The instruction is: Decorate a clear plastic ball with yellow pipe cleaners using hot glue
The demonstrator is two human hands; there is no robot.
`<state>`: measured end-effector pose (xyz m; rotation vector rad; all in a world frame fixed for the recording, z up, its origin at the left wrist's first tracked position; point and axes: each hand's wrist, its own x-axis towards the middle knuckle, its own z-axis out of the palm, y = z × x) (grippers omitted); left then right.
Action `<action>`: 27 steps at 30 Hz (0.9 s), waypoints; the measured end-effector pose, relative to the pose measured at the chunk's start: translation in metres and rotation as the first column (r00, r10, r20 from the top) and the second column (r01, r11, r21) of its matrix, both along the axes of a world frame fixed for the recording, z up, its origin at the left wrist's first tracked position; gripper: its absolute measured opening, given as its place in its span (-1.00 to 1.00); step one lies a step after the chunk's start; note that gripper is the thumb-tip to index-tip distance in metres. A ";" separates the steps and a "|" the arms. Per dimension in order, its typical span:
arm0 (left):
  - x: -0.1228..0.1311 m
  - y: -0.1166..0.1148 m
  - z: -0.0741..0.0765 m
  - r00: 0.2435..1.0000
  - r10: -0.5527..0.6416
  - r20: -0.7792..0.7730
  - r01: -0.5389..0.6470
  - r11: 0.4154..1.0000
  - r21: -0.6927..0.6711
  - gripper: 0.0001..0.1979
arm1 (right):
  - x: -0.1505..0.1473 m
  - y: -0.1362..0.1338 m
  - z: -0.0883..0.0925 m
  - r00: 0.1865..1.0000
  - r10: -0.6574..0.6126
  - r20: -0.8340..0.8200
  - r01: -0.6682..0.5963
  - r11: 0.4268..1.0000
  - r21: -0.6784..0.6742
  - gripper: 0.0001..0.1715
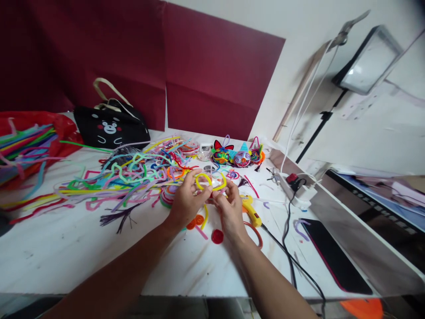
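Both my hands meet over the middle of the white table (83, 252). My left hand (186, 201) pinches a yellow pipe cleaner (203, 178) bent into loops. My right hand (229, 208) grips the other end of the same yellow pipe cleaner, fingers closed. A small clear plastic cup (209, 170) stands just behind the loops. Red and orange coiled discs (217, 236) lie on the table under my wrists.
A heap of coloured pipe cleaners (133, 173) covers the table's left half. Finished coiled figures (241, 157) sit at the back. A yellow glue gun (251, 212), a power strip (297, 188), a black phone (332, 254) and a black bear bag (111, 128) are nearby.
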<state>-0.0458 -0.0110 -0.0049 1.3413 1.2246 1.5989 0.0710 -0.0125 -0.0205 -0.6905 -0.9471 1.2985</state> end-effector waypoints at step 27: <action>-0.004 0.008 0.000 0.999 -0.012 0.034 0.011 1.000 0.026 -0.31 | -0.001 0.009 0.001 0.985 -0.135 0.111 0.127 0.989 0.081 -0.47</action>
